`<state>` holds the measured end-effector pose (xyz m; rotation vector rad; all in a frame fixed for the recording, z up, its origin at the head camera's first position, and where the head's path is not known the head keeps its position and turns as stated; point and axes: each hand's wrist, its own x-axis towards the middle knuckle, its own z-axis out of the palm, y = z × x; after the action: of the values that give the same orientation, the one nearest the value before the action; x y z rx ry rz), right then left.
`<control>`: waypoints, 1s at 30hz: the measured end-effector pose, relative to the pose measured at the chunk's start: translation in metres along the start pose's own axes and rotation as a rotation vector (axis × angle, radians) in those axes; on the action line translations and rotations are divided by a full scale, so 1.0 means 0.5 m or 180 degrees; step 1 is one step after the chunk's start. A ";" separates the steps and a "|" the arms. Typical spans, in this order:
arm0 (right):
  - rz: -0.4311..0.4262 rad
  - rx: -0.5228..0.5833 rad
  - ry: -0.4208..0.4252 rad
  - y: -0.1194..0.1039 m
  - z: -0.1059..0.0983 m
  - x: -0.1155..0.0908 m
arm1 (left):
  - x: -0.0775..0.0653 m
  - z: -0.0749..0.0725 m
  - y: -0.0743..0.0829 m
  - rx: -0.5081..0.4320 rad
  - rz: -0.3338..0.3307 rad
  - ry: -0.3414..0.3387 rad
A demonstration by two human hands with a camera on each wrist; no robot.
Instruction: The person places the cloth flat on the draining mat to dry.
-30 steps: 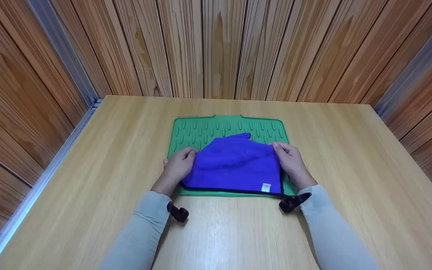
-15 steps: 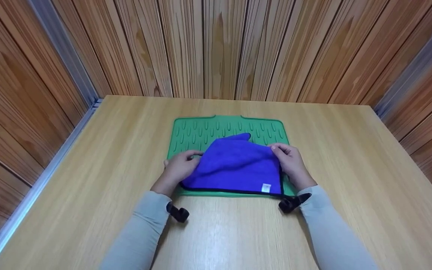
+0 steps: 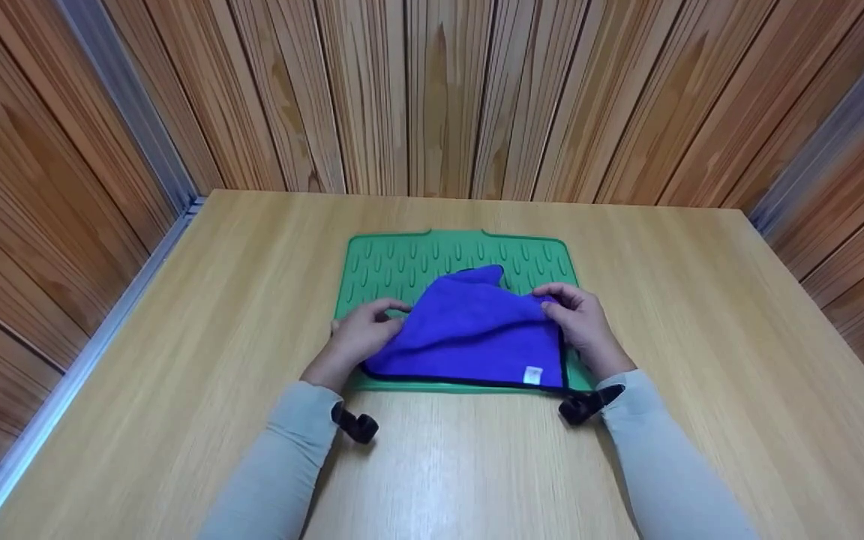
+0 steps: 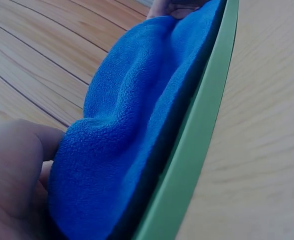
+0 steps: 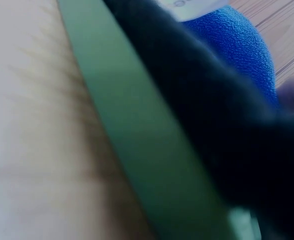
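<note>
A blue cloth (image 3: 469, 330) with black edging and a small white label lies folded and rumpled on a green ridged mat (image 3: 379, 262). My left hand (image 3: 361, 334) is at the cloth's left edge, thumb and index finger parted; the left wrist view shows the thumb (image 4: 52, 140) against the fabric, the other fingers mostly hidden behind it. At the upper right corner, my right hand (image 3: 578, 319) holds the cloth between thumb and index finger. The right wrist view is blurred, mostly dark edging and the mat's rim (image 5: 132, 130).
The mat lies near the middle of a light wooden table (image 3: 672, 315). Wood-plank walls (image 3: 439, 97) rise behind and at both sides, with a metal rail (image 3: 87, 367) along the left. A black camera mount (image 3: 357, 426) sits at each wrist.
My left thumb and index finger have parted, and the cloth's upper left edge has shifted right. The right thumb has slid slightly down, and the cloth's upper right has bunched and lowered.
</note>
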<state>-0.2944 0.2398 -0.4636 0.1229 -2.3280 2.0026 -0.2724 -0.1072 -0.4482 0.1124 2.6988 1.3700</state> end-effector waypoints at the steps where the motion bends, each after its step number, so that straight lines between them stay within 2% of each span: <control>1: 0.0013 -0.0020 -0.0004 0.001 -0.001 0.001 | 0.001 0.001 -0.001 -0.0020 0.0022 0.0017; 5: 0.0042 -0.0086 0.0040 0.003 -0.003 0.003 | 0.005 0.006 -0.006 -0.0168 0.0158 0.0147; 8: 0.0042 -0.0099 0.0152 0.003 -0.004 0.004 | 0.007 0.004 -0.009 -0.0317 0.0312 0.0361; 13: -0.0095 -0.0069 0.0661 0.001 -0.004 0.005 | 0.010 -0.006 -0.021 -0.0485 0.0521 0.0980; 16: -0.0172 -0.0076 0.0952 0.000 -0.005 0.005 | 0.011 -0.011 -0.029 -0.0496 0.0566 0.1191; 19: -0.0077 -0.0045 0.0965 -0.004 -0.007 0.006 | 0.010 -0.014 -0.033 -0.0512 0.0498 0.1131; 23: 0.0178 -0.0130 0.0666 -0.012 -0.009 0.007 | 0.009 -0.016 -0.035 -0.0428 0.0250 0.0867; 26: 0.0362 -0.0404 0.0435 -0.009 -0.011 0.012 | 0.013 -0.017 -0.031 -0.0167 0.0090 0.0679; 30: 0.0531 -0.0818 0.0330 -0.004 -0.010 0.024 | 0.021 -0.012 -0.018 0.0261 -0.0027 0.0526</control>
<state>-0.3062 0.2441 -0.4597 -0.1899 -2.5750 1.7046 -0.2836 -0.1161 -0.4526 -0.0059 2.8872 1.3214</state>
